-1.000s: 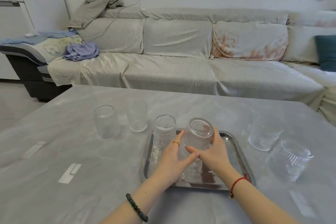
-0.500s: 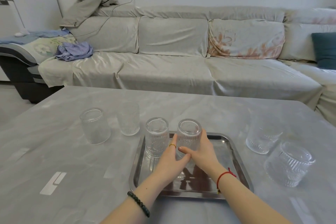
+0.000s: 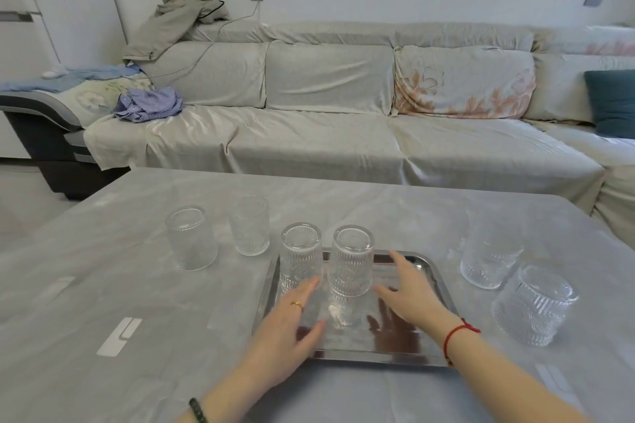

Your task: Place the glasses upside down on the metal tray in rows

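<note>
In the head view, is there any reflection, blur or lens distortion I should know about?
Head view: the metal tray mirrors the right hand as a dark reflection; the table edges bend from the wide-angle lens; both hands look slightly soft.

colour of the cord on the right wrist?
Red cord on the right hand's wrist, clearest in the head view.

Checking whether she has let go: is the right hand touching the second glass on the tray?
Apart. The head view shows bare tray between the open right hand and the second glass.
</note>
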